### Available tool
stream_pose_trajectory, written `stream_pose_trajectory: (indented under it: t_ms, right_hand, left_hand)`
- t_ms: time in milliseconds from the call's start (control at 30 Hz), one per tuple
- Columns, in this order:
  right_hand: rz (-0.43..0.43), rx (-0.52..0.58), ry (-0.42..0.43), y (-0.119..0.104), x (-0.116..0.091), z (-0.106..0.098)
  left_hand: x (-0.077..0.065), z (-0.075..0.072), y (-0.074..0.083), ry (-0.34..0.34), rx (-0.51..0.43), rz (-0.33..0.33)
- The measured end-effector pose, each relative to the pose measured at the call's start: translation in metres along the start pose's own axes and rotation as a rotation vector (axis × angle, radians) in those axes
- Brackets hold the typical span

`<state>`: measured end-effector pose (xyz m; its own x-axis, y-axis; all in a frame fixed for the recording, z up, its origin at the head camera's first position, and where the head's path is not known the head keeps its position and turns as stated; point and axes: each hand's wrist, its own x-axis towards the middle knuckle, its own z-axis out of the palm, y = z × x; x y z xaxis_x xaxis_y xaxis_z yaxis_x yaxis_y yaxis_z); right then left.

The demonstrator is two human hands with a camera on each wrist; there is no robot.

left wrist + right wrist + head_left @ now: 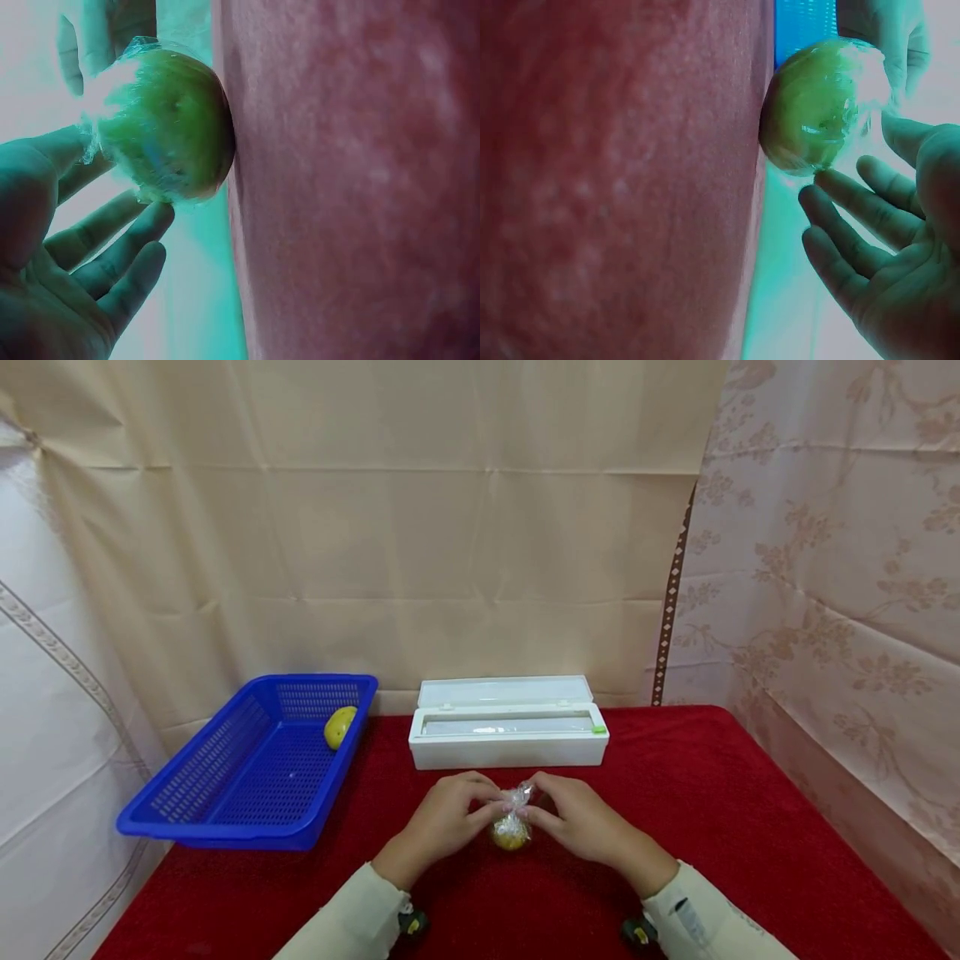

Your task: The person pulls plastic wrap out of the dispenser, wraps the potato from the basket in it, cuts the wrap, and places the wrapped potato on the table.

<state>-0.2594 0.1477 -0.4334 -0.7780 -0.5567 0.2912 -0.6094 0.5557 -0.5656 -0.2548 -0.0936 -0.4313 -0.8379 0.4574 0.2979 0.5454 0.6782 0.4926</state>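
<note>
A round yellow potato, dimpled on its skin, rests on the red cloth between the hands, covered in clear plastic wrap. The wrap is bunched into a twist above it. From the left, the left hand pinches the gathered wrap with thumb and forefinger. Opposite it, the right hand pinches the other side of the twist. In the left wrist view the wrapped potato shows shiny creases, with the other left fingers spread beside it. The right wrist view shows the potato near the right fingertips.
Behind the hands stands a white plastic-wrap dispenser, lid raised, with a green slider at its right end. A blue basket at the left holds another yellow potato. Curtains hang behind the red-covered table.
</note>
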Motion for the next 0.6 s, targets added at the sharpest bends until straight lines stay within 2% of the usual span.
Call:
stream_pose_trajectory:
  t_ms: [233, 467, 600]
  right_hand:
    - [0.080, 0.159, -0.010, 0.001, -0.001, 0.001]
    - [0.175, 0.313, -0.058, 0.004, 0.001, 0.002]
    - [0.181, 0.326, -0.066, 0.005, 0.001, 0.003]
  left_hand:
    - [-0.001, 0.001, 0.003, 0.028, -0.036, -0.021]
    - [0.000, 0.003, -0.002, 0.002, -0.188, -0.112]
    - [0.001, 0.003, -0.008, -0.036, -0.261, -0.142]
